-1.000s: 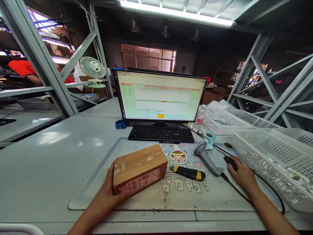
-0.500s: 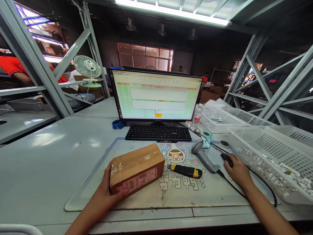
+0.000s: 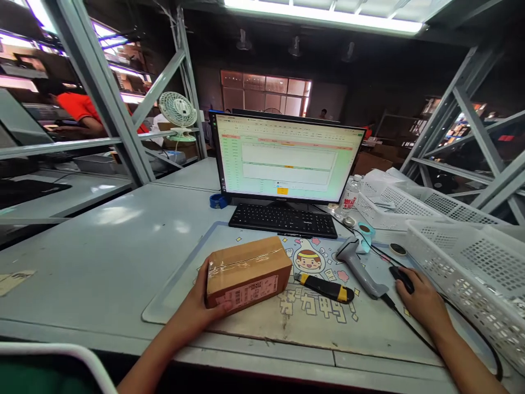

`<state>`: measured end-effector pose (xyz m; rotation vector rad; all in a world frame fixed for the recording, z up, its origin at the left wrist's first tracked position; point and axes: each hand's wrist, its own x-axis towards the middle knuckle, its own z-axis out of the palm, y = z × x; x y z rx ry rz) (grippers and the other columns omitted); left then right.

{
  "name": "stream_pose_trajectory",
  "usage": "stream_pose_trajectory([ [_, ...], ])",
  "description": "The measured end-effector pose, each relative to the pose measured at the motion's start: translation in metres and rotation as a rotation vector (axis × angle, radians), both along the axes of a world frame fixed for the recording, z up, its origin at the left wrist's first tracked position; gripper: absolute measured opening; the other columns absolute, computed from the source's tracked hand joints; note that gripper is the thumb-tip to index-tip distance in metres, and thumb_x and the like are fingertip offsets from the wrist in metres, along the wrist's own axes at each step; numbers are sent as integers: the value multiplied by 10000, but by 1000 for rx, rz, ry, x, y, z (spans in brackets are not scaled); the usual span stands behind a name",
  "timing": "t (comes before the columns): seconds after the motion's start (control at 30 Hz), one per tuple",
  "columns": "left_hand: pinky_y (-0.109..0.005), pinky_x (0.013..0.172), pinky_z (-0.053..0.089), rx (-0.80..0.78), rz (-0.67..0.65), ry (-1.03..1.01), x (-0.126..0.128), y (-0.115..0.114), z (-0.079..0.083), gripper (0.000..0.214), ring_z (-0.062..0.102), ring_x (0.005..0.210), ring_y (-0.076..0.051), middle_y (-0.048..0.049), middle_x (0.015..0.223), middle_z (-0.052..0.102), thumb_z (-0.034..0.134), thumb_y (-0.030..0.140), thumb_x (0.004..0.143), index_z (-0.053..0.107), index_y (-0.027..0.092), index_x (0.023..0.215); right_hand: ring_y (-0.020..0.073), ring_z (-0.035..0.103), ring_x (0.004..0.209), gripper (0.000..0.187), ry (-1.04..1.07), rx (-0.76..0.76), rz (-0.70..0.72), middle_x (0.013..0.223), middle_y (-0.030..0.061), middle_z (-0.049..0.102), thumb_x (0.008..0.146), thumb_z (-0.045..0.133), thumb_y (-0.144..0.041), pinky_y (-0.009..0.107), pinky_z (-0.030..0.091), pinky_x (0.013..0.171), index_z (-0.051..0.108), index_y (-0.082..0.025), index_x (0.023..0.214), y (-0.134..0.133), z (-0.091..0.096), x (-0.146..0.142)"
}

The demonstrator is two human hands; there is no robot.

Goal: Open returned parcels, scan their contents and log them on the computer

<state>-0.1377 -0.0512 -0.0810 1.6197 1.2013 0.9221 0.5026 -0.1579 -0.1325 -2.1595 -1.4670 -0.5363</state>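
A taped brown cardboard box (image 3: 250, 273) with a printed label on its front side rests tilted on the desk mat (image 3: 246, 325). My left hand (image 3: 200, 301) grips its left end, thumb along the front and fingers behind. At the right, my right hand (image 3: 422, 301) is closed over a black computer mouse (image 3: 402, 279). Between the hands lie a black and yellow utility knife (image 3: 326, 288) and a grey barcode scanner (image 3: 363, 269), its cable running toward me. Behind them stand a black keyboard (image 3: 283, 220) and a monitor (image 3: 287, 158) showing a spreadsheet with a window over it.
White perforated baskets (image 3: 463, 262) line the right side, near a plastic bottle (image 3: 350, 194) and a teal tape roll (image 3: 365, 230). A blue tape roll (image 3: 218, 201) sits left of the keyboard. A fan (image 3: 178, 109) and a person in orange (image 3: 80, 106) are beyond the left metal frame.
The view has turned left, so everything appears shifted to the right. Both hands keep their places, the left on the box and the right on the mouse.
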Motion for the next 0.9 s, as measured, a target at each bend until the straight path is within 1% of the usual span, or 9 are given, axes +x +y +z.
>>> stream_pose_trajectory([
  [0.13,-612,1282,323,25,-23,1,-2,3,-1,1406,501,1489,-415,-227,1630,453,864,660,722,-17,229,1730,333,713,1103,553,19,-12,-14,1367,121,679,974,434,-578,491,590,948,669,-224,1329,1,-2,2],
  [0.23,-605,1276,337,32,-13,-4,-3,2,-1,1391,517,1475,-415,-221,1611,476,871,640,713,19,226,1732,330,713,1104,556,19,-7,-33,1363,116,683,963,441,-582,487,592,950,673,-233,1328,2,-1,2],
  [0.3,-595,1272,349,29,-6,-5,-2,1,-2,1390,532,1461,-413,-223,1596,498,875,636,711,31,214,1732,330,712,1101,548,11,-6,-26,1349,121,686,967,440,-565,489,591,959,676,-221,1322,2,0,1],
  [0.47,-572,1271,366,-3,42,-2,0,-2,0,1362,566,1441,-390,-200,1607,507,836,666,756,-8,233,1734,324,700,1111,482,-10,10,-8,1360,140,679,993,453,-481,488,594,971,679,-198,1312,1,6,-8],
  [0.57,-570,1266,375,-4,54,34,0,-3,4,1318,571,1438,-383,-180,1609,514,831,664,760,41,257,1733,322,696,1113,456,-20,26,-7,1355,147,678,994,468,-443,494,595,971,681,-194,1311,1,9,-12],
  [0.7,-596,1251,388,-8,72,60,1,-3,7,1293,602,1404,-387,-180,1578,547,813,680,766,54,265,1728,314,694,1126,447,-1,26,-5,1330,144,686,995,475,-437,476,596,974,689,-188,1298,1,11,-15],
  [0.8,-600,1228,420,10,91,95,1,-3,8,1282,625,1376,-391,-176,1545,578,800,705,765,74,268,1728,311,696,1148,456,13,7,-26,1387,139,665,1007,465,-446,449,609,931,691,-193,1312,0,12,-17],
  [0.9,-605,1228,418,17,87,109,0,-3,8,1286,627,1373,-397,-183,1531,585,796,723,761,80,267,1727,319,695,1168,474,14,3,-48,1405,142,659,1004,458,-455,446,608,925,695,-185,1314,0,13,-18],
])
